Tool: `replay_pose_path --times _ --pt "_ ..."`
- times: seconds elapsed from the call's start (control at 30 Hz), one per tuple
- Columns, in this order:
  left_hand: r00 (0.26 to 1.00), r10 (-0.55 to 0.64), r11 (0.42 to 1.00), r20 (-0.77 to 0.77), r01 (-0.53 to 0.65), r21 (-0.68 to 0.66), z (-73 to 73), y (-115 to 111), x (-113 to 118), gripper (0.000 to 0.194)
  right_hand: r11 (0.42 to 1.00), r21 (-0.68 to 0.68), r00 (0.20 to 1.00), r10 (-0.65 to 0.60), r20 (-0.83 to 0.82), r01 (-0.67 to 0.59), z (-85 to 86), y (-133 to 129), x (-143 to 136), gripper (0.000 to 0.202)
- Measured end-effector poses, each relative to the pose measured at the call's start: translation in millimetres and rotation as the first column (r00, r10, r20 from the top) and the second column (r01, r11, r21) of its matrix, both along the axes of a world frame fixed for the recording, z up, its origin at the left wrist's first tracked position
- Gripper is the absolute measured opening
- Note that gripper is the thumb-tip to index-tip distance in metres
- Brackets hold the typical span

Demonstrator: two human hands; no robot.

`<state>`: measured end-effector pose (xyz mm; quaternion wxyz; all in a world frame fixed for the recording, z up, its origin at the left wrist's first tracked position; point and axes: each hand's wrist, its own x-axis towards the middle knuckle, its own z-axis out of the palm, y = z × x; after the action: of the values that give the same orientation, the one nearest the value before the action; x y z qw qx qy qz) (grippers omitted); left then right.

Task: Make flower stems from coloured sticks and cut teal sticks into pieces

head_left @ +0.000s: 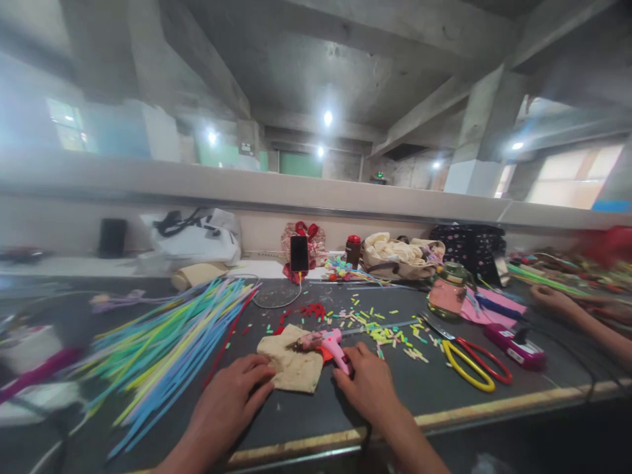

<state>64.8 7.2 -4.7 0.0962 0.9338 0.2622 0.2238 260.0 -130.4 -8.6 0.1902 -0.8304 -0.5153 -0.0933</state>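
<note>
A pink hot glue gun [333, 342] lies across a stained beige cloth pad [296, 375], its nozzle pointing left. My right hand [370, 382] is closed around the end of the gun's handle, thumb on the near side. At the pad's left edge rests my left hand [237, 395], its fingers loosely bent and the tips touching the cloth. Something orange-red shows under the gun. Short cut pieces of pastel stems [388, 334] are scattered behind and right of the gun, with small red pieces [313, 309] beyond the pad.
Long pastel pipe cleaners [182, 355] fan out at left. Scissors with red and yellow handles [469, 365], a magenta box [516, 345] and a jar [447, 293] stand at right. A phone [299, 253] leans at the back. Another person's hand [553, 299] reaches in from the right.
</note>
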Motion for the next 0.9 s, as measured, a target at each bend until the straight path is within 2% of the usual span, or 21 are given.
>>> replay_pose_path --times 0.13,0.27,0.43,0.5,0.63,0.77,0.9 --pt "1.000 -0.004 1.000 -0.003 0.004 0.019 0.2 2 -1 0.026 1.000 -0.005 1.000 -0.001 -0.002 0.001 1.8 2 -2 0.023" --pt "1.000 -0.009 1.000 -0.024 0.009 0.016 -1.8 5 -1 0.028 0.999 -0.007 0.998 0.049 -0.034 -0.050 5.0 0 0 0.029" --pt "1.000 0.012 1.000 -0.020 -0.012 -0.026 -2.2 5 -1 0.029 0.996 0.032 0.996 0.082 -0.039 -0.081 4.6 -16 28 0.028" --pt "1.000 0.007 0.999 -0.006 -0.007 -0.038 -0.7 2 -2 0.028 0.999 -0.002 0.999 0.051 0.011 -0.051 1.4 -22 45 0.026" --pt "0.999 0.014 0.998 0.050 -0.011 -0.065 2.2 -5 -4 0.023 0.994 -0.067 0.991 0.088 0.097 -0.082 -9.7 -21 76 0.027" --pt "0.993 0.081 0.992 0.083 -0.072 -0.106 3.7 -10 -6 0.022 0.996 0.016 0.976 0.088 0.199 -0.093 -22.8 -17 86 0.030" --pt "0.967 0.168 0.981 0.191 -0.144 -0.131 4.4 -14 -13 0.024 0.991 0.096 0.974 0.068 0.215 -0.091 -33.4 -21 86 0.032"
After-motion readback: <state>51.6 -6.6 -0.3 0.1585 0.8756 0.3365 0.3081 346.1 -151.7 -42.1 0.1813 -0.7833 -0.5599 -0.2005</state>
